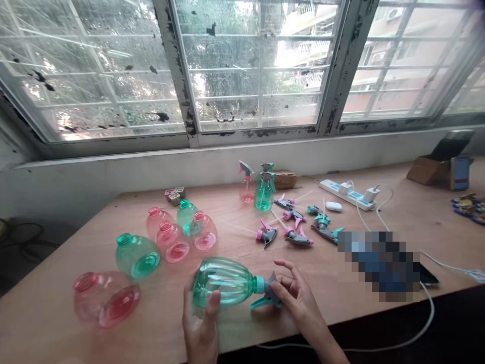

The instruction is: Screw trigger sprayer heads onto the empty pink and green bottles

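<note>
A green plastic spray bottle [227, 280] lies on its side near the table's front edge. My left hand [202, 328] wraps round its wide base. My right hand [293, 296] pinches the grey and teal trigger head [268, 292] fitted at the bottle's neck, with the outer fingers spread. Several open pink and green bottles [170, 240] without heads lie to the left. Loose trigger heads [293, 227] with dip tubes are scattered behind my hands.
Two finished spray bottles [257, 189] stand at the back by the window ledge. A white power strip [346, 194] with chargers and cables lies at the right. A cardboard box [428, 169] and a phone sit far right. A blurred patch covers something at the right front.
</note>
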`<state>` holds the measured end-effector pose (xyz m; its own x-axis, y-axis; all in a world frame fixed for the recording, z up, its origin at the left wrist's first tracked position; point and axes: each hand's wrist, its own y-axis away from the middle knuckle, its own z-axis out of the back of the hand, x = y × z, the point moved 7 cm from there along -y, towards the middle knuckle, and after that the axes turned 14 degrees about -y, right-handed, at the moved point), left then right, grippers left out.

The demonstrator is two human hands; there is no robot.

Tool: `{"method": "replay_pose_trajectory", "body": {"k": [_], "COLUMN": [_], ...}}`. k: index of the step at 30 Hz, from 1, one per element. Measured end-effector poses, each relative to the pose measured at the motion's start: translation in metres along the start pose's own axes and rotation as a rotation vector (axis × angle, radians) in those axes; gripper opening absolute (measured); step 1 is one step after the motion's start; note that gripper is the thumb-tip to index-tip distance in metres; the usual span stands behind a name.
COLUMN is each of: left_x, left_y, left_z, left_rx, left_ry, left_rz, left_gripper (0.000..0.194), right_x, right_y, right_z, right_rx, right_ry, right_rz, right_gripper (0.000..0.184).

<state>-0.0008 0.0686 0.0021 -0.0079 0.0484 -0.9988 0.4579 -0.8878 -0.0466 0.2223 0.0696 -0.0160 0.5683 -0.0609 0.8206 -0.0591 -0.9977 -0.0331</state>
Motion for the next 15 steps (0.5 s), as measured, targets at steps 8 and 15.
{"method": "replay_pose_trajectory", "body": {"k": [8, 15], "left_x": [-0.015, -0.002], "left_y": [0.007, 0.0], "left_z": [-0.002, 0.003], "left_rx": [0.016, -0.064], "left_ry": [-0.156, -0.015], "left_rz": [-0.058, -0.032], "left_gripper": [0.068, 0.053], "right_x": [-0.002, -0.002], "right_y": [-0.005, -0.002], "right_z": [0.006, 0.0], "right_rx": [-0.042, 0.006], "right_ry": [-0.03, 0.083], "right_rz": [-0.059, 0.027], "right_gripper": [0.066, 0.052]}}
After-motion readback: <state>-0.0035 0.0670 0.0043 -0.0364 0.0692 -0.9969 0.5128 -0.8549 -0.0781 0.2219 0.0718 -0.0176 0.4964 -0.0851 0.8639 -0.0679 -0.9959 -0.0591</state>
